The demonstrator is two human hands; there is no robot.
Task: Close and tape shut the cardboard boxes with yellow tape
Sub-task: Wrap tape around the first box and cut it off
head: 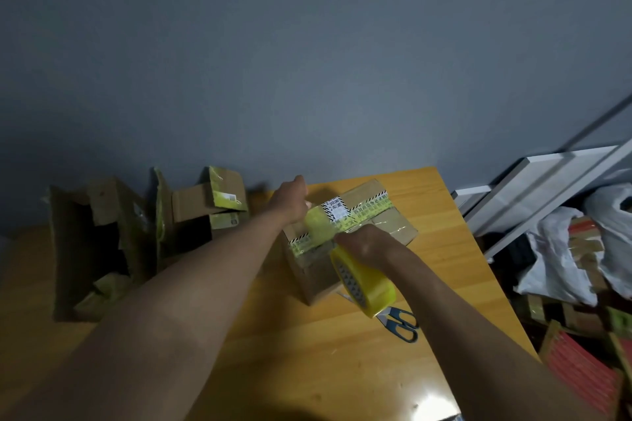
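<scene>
Head view, near to far: scissors (402, 323) flat on the table (273, 335), just near-side of the right hand and under the roll; right hand (367, 244) clasping the yellow roll (362, 280), fingers curled over its top, roll on edge at the near corner of the box (345, 232); strip (319, 224) drawn from the roll up and leftward across the lid toward the left hand (290, 200); left hand at the far left edge of the box, fingers curled and seemingly pinching or pressing the strip's free end there, exact grip hidden by the knuckles. Box between the two hands, flaps shut, already crossed by a printed band running from its near left edge toward its far right corner; long axis of the fresh strip from right hand to left, set at an angle across that band. Likely next: pressing the strip flat, then cutting at the roll; right hand nearer to the scissors, though occupied. Beyond the left forearm, well apart from the hands: open boxes (143, 236), flaps up, untaped.
</scene>
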